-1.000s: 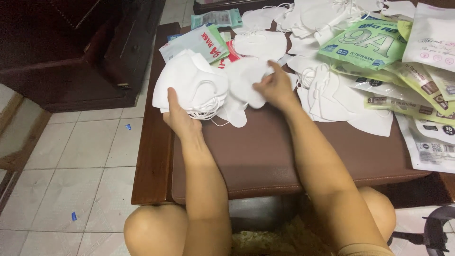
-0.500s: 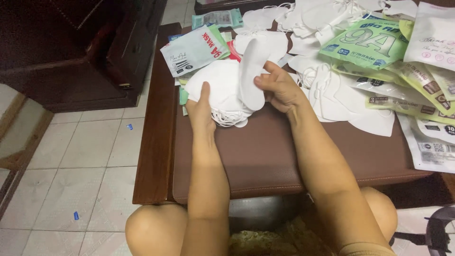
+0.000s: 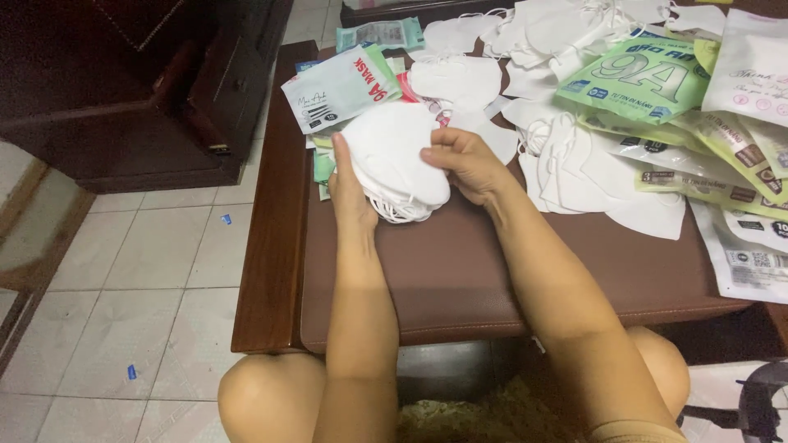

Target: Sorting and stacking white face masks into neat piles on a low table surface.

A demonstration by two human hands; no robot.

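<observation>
A stack of white folded face masks (image 3: 392,164) rests on the brown padded table (image 3: 460,279). My left hand (image 3: 349,193) presses flat against the stack's left side. My right hand (image 3: 462,164) grips the stack's right edge, fingers curled over the top mask. Both hands squeeze the pile together. Ear loops hang out at the stack's lower edge.
Loose white masks (image 3: 566,176) and green and white plastic mask packets (image 3: 644,78) cover the table's far and right parts. One packet (image 3: 341,86) lies just behind the stack. A dark wooden cabinet (image 3: 139,82) stands to the left on the tiled floor (image 3: 148,271). My knees are below the table edge.
The spread masks have been gathered into one compact stack. My right hand laid its mask on top, and both hands closed in on the pile's sides.
</observation>
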